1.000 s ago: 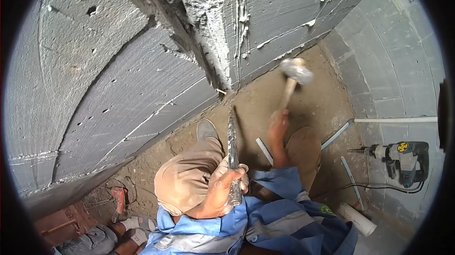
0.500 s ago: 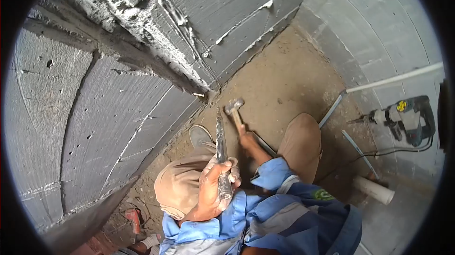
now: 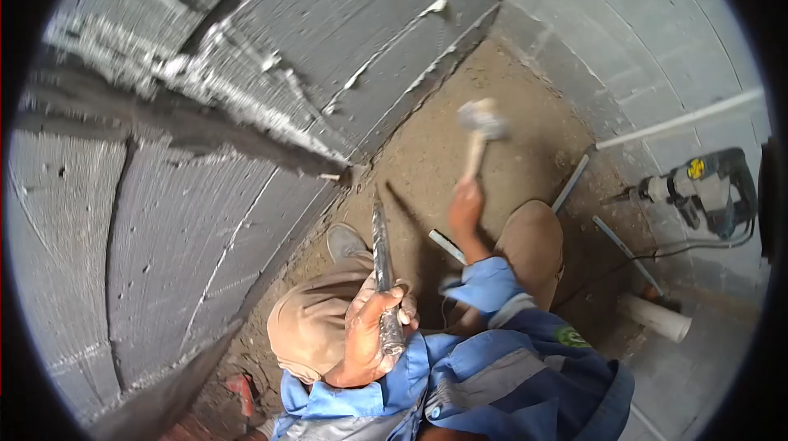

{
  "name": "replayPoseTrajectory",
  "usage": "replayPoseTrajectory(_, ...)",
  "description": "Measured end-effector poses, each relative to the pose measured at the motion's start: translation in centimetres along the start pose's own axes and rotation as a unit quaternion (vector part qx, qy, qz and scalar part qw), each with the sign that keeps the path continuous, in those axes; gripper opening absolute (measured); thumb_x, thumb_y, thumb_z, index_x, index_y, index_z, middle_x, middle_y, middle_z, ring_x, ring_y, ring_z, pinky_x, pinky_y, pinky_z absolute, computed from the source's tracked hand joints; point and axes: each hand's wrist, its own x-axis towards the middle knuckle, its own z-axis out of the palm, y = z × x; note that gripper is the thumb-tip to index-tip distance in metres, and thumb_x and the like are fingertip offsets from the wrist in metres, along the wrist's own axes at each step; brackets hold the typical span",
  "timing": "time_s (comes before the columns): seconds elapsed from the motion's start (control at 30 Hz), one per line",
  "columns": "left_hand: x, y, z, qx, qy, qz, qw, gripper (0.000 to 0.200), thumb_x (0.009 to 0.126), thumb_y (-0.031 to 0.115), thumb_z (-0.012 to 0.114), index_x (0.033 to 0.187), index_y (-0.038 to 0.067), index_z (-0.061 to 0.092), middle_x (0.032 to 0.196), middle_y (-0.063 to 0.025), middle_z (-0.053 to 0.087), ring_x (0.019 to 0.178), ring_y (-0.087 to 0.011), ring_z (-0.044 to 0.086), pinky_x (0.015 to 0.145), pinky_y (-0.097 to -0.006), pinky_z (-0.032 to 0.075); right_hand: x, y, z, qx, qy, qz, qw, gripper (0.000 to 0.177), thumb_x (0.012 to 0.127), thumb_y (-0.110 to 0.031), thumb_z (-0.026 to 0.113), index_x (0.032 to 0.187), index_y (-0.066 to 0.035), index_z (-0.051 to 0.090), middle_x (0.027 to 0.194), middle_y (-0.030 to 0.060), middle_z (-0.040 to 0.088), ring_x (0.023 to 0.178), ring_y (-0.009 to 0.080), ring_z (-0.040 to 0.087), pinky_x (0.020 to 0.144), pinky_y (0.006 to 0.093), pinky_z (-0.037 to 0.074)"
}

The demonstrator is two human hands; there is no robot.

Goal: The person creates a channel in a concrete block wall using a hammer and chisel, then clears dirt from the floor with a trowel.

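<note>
My left hand (image 3: pixel 373 334) is closed around a dark, pointed metal chisel (image 3: pixel 382 252), its tip toward the wall corner and its butt end near my chest. In my right hand (image 3: pixel 467 207) is a hammer (image 3: pixel 475 154), gripped by its wooden handle. The hammer head is blurred and hangs over the dirt floor (image 3: pixel 427 158), apart from the chisel. A grey block wall (image 3: pixel 197 228) with a deep vertical groove (image 3: pixel 164 129) stands ahead on the left. At the foot of the groove a small pale piece (image 3: pixel 330 177) sticks out.
On the right, a rotary hammer drill (image 3: pixel 706 193) with a cable lies by the other wall. Nearby are a white pipe (image 3: pixel 657 318), thin grey conduit lengths (image 3: pixel 572 184) and a long pale pipe (image 3: pixel 681 119). A red tool (image 3: pixel 241 393) lies at lower left.
My right hand has swung the hammer up and to the right, away from the chisel. My left hand keeps its hold on the chisel. The view has shifted slightly.
</note>
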Motion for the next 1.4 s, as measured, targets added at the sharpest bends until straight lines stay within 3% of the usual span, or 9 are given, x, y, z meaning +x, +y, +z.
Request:
replayPoseTrajectory(0.07, 0.3, -0.1, 0.2, -0.001, 0.012, -0.013, 1.0, 0.024, 0.088, 0.007, 0.054, 0.11, 0.0, 0.047, 0.085, -0.004, 0.049, 0.066, -0.0113, 0.053, 0.059, -0.0297, 0.052, -2.8, 3.2, 1.1, -0.149, -0.198, 0.156, 0.956, 0.066, 0.097, -0.056, 0.036, 0.1, 0.004, 0.063, 0.098, 0.0306, 0.063, 0.095, 0.0459, 0.061, 0.081, 0.049, 0.047)
replayPoseTrajectory(0.17, 0.8, 0.2, 0.2, -0.028, 0.002, -0.044, 0.999, 0.01, 0.086, 0.008, 0.056, 0.092, 0.003, 0.051, 0.08, -0.0026, 0.052, 0.063, -0.0118, 0.054, 0.058, -0.0306, 0.051, -3.7, 4.9, 1.5, -0.127, -0.206, 0.235, 0.941, 0.077, 0.095, -0.065, 0.029, 0.095, 0.003, 0.065, 0.1, 0.0262, 0.066, 0.098, 0.0424, 0.062, 0.087, 0.0485, 0.047)
replayPoseTrajectory(0.3, 1.8, 0.2, 0.0, -0.005, 0.002, -0.035, 0.999, 0.007, 0.085, 0.007, 0.057, 0.087, 0.004, 0.052, 0.081, -0.0031, 0.054, 0.062, -0.0119, 0.055, 0.058, -0.0302, 0.049, -0.7, 0.6, -2.2, 0.023, -0.248, 0.329, 0.911, 0.073, 0.093, -0.069, 0.027, 0.092, -0.004, 0.061, 0.07, 0.0094, 0.058, 0.058, 0.0239, 0.057, 0.053, 0.0402, 0.047)
replayPoseTrajectory(0.43, 2.4, 0.3, 0.0, -0.015, -0.006, -0.043, 0.999, 0.01, 0.085, 0.009, 0.059, 0.09, 0.002, 0.054, 0.083, -0.0053, 0.056, 0.063, -0.0128, 0.055, 0.055, -0.0277, 0.047, 3.9, -2.1, -7.1, 0.013, -0.121, 0.248, 0.961, 0.073, 0.093, -0.069, 0.028, 0.088, -0.004, 0.061, 0.066, 0.0095, 0.057, 0.053, 0.0227, 0.054, 0.052, 0.0377, 0.045)
replayPoseTrajectory(0.5, 2.8, 0.5, 0.3, -0.028, 0.01, -0.047, 0.998, 0.009, 0.085, 0.009, 0.059, 0.089, 0.003, 0.054, 0.083, -0.0047, 0.057, 0.063, -0.0124, 0.056, 0.054, -0.0259, 0.046, 7.7, -6.0, -10.9, 0.008, -0.028, 0.141, 0.99, 0.076, 0.093, -0.068, 0.027, 0.077, -0.003, 0.062, 0.072, 0.014, 0.061, 0.072, 0.029, 0.061, 0.069, 0.0445, 0.046)
replayPoseTrajectory(0.73, 5.4, 0.7, 3.2, 0.023, 0.089, -0.041, 0.995, 0.011, 0.081, 0.004, 0.058, 0.091, 0.003, 0.053, 0.083, -0.0077, 0.057, 0.061, -0.0126, 0.054, 0.051, -0.0252, 0.044, 23.3, -17.8, -17.6, 0.224, 0.143, -0.151, 0.952, 0.056, 0.099, -0.055, 0.037, 0.081, -0.006, 0.054, 0.062, 0.0022, 0.046, 0.053, 0.0113, 0.047, 0.045, 0.0241, 0.033)
replayPoseTrajectory(0.93, 10.3, 1.7, 6.0, 0.147, 0.114, -0.142, 0.972, 0.018, 0.081, 0.003, 0.054, 0.099, 0.002, 0.05, 0.076, -0.0065, 0.053, 0.051, -0.0122, 0.049, 0.044, -0.0252, 0.041, 33.9, -2.3, -8.6, -0.006, 0.191, -0.267, 0.945, 0.055, 0.095, -0.05, 0.046, 0.106, 0.002, 0.057, 0.097, 0.0278, 0.059, 0.092, 0.0393, 0.058, 0.079, 0.0472, 0.043)
replayPoseTrajectory(1.03, 11.9, 1.5, 5.9, 0.202, 0.159, -0.202, 0.945, 0.019, 0.085, 0.013, 0.056, 0.095, -0.003, 0.053, 0.065, -0.008, 0.05, 0.051, -0.0137, 0.047, 0.041, -0.0249, 0.035, 32.5, 6.7, -4.6, -0.192, -0.118, 0.161, 0.961, 0.065, 0.093, -0.055, 0.045, 0.118, 0.004, 0.057, 0.113, 0.0338, 0.058, 0.11, 0.0474, 0.056, 0.091, 0.0511, 0.044)
replayPoseTrajectory(1.4, 14.0, 0.2, 6.9, 0.208, 0.107, -0.202, 0.951, 0.02, 0.087, 0.011, 0.059, 0.101, -0.002, 0.056, 0.063, -0.0042, 0.048, 0.048, -0.0128, 0.045, 0.044, -0.027, 0.036, 23.7, 8.0, -9.6, -0.11, -0.196, 0.342, 0.912, 0.08, 0.09, -0.07, 0.035, 0.11, 0.002, 0.063, 0.103, 0.0276, 0.065, 0.096, 0.0438, 0.062, 0.087, 0.0487, 0.047)
